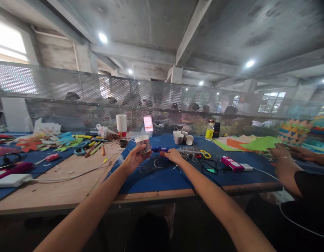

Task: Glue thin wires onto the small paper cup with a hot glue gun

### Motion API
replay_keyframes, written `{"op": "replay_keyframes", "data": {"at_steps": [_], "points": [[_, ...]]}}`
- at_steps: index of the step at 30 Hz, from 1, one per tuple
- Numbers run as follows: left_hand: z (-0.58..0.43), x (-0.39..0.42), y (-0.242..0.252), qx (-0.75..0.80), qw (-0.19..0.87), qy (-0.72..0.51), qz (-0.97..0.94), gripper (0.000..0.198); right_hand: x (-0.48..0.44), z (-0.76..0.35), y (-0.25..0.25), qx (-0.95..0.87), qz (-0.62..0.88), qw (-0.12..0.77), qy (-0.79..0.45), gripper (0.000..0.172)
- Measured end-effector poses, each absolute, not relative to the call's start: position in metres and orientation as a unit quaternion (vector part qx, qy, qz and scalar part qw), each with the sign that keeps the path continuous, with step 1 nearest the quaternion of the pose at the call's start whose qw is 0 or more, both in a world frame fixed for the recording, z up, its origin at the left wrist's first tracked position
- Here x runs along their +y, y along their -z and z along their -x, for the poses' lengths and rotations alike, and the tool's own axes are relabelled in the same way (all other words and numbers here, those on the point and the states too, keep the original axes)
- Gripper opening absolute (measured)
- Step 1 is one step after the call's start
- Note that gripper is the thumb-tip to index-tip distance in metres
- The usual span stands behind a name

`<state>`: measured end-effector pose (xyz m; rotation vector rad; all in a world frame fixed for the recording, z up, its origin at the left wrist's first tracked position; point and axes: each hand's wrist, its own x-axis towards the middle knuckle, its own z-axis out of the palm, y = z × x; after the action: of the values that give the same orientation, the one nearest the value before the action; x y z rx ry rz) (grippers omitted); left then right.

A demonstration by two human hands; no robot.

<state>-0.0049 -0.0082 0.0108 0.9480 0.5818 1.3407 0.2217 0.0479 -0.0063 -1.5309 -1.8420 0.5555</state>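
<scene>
My left hand (135,159) is wrapped round a paper cup (144,144), which has a white rim and a brownish-grey side and tilts slightly over the blue mat. In my right hand (173,155) is a blue glue gun (159,149), its nozzle end close to the cup's side. Whether the nozzle touches the cup I cannot tell. Behind my hands stand several small paper cups (179,137), some with string on them, and one cup (189,140) lies on its side. A tangle of grey string (188,153) lies beside my right hand, near yellow-handled scissors (205,154).
A stack of paper cups (121,124) stands at the back left, near craft knives and paper scraps (63,140). A yellow bottle (209,130) and a magenta power bank (232,163) are to the right. A co-worker's hands (281,152) hold green paper (263,143). Perforated metal screening (162,94) runs behind.
</scene>
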Motion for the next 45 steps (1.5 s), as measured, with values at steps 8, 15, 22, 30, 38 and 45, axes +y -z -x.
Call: {"op": "replay_keyframes", "data": {"at_steps": [8, 15, 22, 30, 38, 45], "points": [[0.002, -0.007, -0.009, 0.258, 0.633, -0.59, -0.429, 0.027, 0.027, -0.208, 0.006, -0.736, 0.577, 0.352, -0.006, 0.019], [0.002, -0.004, -0.005, 0.239, 0.618, -0.578, -0.476, 0.041, 0.006, -0.173, -0.024, -0.834, 0.368, 0.404, -0.073, 0.036], [0.0, -0.005, -0.005, 0.244, 0.612, -0.58, -0.479, 0.039, 0.007, -0.161, -0.027, -0.824, 0.397, 0.402, -0.049, 0.02], [-0.002, 0.001, -0.001, 0.264, 0.62, -0.574, -0.465, 0.044, 0.019, -0.171, -0.011, -0.789, 0.354, 0.48, -0.148, 0.003], [0.001, 0.002, 0.0, 0.273, 0.626, -0.552, -0.478, 0.045, 0.025, -0.178, -0.012, -0.75, 0.339, 0.522, -0.223, 0.011], [0.001, -0.001, -0.002, 0.283, 0.622, -0.547, -0.483, 0.041, 0.027, -0.181, -0.014, -0.735, 0.327, 0.536, -0.254, 0.015]]}}
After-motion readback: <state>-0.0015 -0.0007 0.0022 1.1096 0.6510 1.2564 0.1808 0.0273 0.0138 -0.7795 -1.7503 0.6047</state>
